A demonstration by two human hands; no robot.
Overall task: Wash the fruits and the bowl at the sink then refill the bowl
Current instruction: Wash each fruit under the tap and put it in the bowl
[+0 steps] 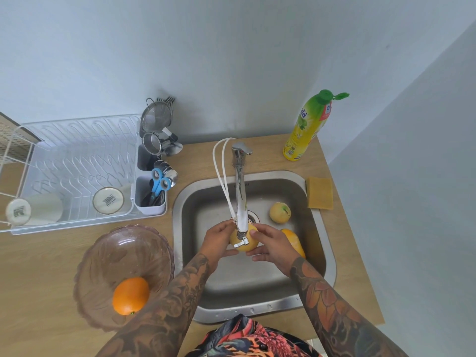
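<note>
A yellow fruit (251, 242) is held under the faucet spout (240, 202) over the steel sink (327, 253). My left hand (219, 239) grips it from the left and my right hand (271, 244) holds it from the right. Another yellow fruit (280, 212) lies at the back right of the basin. An orange-yellow fruit (295, 242) lies in the basin behind my right hand, partly hidden. On the counter to the left stands a brownish transparent bowl (116, 256) with one orange (130, 295) inside it.
A white dish rack (77, 155) with two cups stands at the back left, next to a utensil holder (149, 202) with blue scissors and strainers. A yellow dish soap bottle (307, 127) and a sponge (319, 193) sit right of the sink. Walls close the back and right.
</note>
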